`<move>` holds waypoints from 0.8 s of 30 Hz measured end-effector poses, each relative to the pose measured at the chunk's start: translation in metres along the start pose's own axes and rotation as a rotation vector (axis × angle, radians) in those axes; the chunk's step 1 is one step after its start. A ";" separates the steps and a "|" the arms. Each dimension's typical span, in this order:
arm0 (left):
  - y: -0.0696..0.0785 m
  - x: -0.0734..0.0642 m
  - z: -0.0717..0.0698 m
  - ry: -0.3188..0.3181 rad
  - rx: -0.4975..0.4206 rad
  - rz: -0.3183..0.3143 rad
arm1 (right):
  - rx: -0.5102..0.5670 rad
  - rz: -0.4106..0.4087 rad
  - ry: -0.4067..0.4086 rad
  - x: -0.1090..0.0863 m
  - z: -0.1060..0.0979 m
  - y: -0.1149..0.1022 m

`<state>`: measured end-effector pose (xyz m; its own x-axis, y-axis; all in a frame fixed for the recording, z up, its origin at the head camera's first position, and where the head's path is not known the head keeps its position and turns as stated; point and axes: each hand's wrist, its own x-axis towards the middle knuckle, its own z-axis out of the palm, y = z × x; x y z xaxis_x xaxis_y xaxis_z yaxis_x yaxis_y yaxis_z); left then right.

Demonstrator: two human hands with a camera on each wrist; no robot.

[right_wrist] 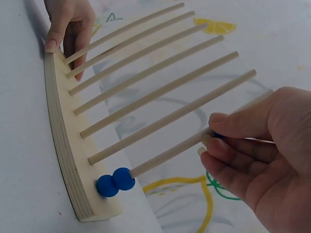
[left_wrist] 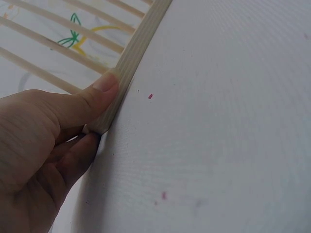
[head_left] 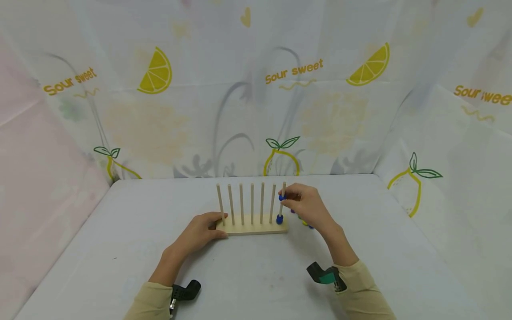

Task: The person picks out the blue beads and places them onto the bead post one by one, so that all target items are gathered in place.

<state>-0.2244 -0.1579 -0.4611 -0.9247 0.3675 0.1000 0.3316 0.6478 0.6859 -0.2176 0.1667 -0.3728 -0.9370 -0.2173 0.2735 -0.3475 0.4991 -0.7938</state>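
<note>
A wooden peg board (head_left: 256,227) with a row of several upright dowels stands on the white table. My left hand (head_left: 202,230) grips its left end, thumb on the front edge as the left wrist view shows. On the rightmost dowel, two blue beads (right_wrist: 115,182) sit stacked at the base. My right hand (head_left: 307,205) pinches another blue bead (head_left: 282,197) partway up that same dowel, the rod running through it. In the right wrist view the fingers hide most of this bead (right_wrist: 217,135). The other dowels are bare.
Several coloured beads lie on the table behind my right hand, a yellow bead (head_left: 305,223) among them, partly hidden. White printed cloth (head_left: 240,111) walls stand behind and at the sides. A wrist camera (head_left: 186,291) is strapped at each sleeve.
</note>
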 end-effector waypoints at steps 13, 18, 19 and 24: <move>-0.001 0.000 0.000 -0.003 -0.010 -0.008 | -0.064 0.053 -0.081 0.002 0.005 0.012; 0.000 0.000 0.000 -0.002 -0.009 -0.005 | -0.095 0.072 -0.116 0.003 0.008 0.015; 0.000 0.000 0.000 -0.002 -0.007 -0.005 | -0.103 0.073 -0.125 0.004 0.009 0.015; 0.001 0.000 0.000 0.002 -0.003 -0.008 | -0.120 0.059 -0.176 0.003 0.010 0.016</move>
<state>-0.2240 -0.1576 -0.4606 -0.9276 0.3609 0.0962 0.3238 0.6489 0.6885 -0.2258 0.1656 -0.3905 -0.9387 -0.3226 0.1212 -0.3040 0.6094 -0.7322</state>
